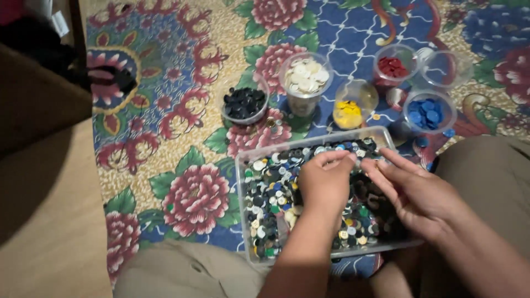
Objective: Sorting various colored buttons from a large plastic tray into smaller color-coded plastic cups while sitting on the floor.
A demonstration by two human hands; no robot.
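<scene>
Head view looks down on a clear plastic tray [240, 182] heaped with mixed buttons [270, 193], resting on a flowered rug [182, 110] between the person's knees. The left hand [324, 185] hovers over the heap with fingertips pinched together at the tray's far edge; whether its grip pinches a button cannot be told. The right hand [419, 193] lies just beside it, fingers extended and loose, nothing visibly clasped. Picking cleanly here probably calls for lifting one button at a time with the fingertips and keeping the wrists above the heap so nothing spills over the low rim. Beyond the tray stand clear cups: black buttons [244, 103], white buttons [306, 76], yellow [349, 113], red [392, 66], blue [426, 112], and an empty cup [447, 67]. A few stray buttons lie on the rug near the blue cup.
</scene>
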